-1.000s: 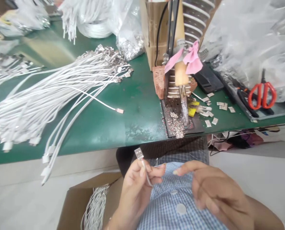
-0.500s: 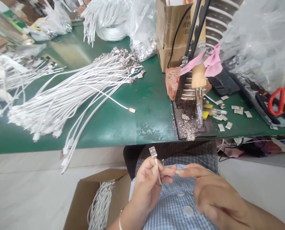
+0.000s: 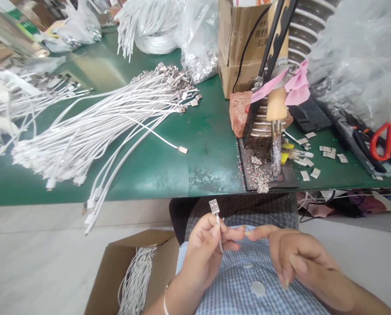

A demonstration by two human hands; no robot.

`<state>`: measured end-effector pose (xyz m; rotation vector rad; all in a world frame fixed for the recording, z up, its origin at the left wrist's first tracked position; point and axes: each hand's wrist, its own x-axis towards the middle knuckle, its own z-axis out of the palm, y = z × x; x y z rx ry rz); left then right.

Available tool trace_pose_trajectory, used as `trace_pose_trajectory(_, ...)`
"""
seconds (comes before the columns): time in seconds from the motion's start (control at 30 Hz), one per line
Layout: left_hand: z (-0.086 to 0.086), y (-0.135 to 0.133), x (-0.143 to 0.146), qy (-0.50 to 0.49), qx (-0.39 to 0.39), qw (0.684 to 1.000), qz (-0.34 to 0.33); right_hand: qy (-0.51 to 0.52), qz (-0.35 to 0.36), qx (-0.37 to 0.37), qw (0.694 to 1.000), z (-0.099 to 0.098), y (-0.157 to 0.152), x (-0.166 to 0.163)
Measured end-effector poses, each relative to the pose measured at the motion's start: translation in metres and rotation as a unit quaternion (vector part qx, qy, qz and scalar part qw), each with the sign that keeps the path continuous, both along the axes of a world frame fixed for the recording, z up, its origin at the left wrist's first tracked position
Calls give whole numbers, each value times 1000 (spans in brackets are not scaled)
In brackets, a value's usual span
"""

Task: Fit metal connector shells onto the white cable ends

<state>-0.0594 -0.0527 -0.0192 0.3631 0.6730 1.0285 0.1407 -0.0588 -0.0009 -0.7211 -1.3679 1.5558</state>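
Note:
My left hand pinches a white USB cable between thumb and fingers. Its bare metal USB plug points up above the fingertips, and thin coloured wires show at its base. My right hand has its index finger stretched out, the tip at or very near the left hand's fingertips. The right thumb stands apart and the other fingers bend loosely, with nothing visible in them. On the green table beyond lies a large bundle of white USB cables, metal plugs towards the back.
A soldering iron hangs tip-down in a stand over a plate strewn with solder bits. Loose metal shells and red-handled scissors lie to its right. A cardboard box of cables stands on the floor below the table edge.
My right thumb has lifted and its bent fingers have loosened, while the index finger stays by the left fingertips. My left hand keeps the cable; the view has shifted slightly.

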Motion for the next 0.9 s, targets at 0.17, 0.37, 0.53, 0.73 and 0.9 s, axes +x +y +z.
trace_pose_trajectory(0.17, 0, 0, 0, 8, -1, 1000, -1, -1, 9, -22, 1000, -1, -3, 3)
trace_pose_trajectory(0.37, 0, 0, 0, 17, -10, 1000, -2, 4, 2, -41, 999, -4, -1, 3)
trace_pose_trajectory(0.53, 0, -1, 2, 24, -18, 1000, -4, -3, 8, -55, 998, -3, -2, 3)
trace_pose_trajectory(0.73, 0, 0, 2, 27, -21, 999, -5, -42, -24, 15, 999, 0, -3, 2)
trace_pose_trajectory(0.9, -1, 1, 3, 25, -19, 999, -5, -61, -32, 30, 997, 3, -3, 2)
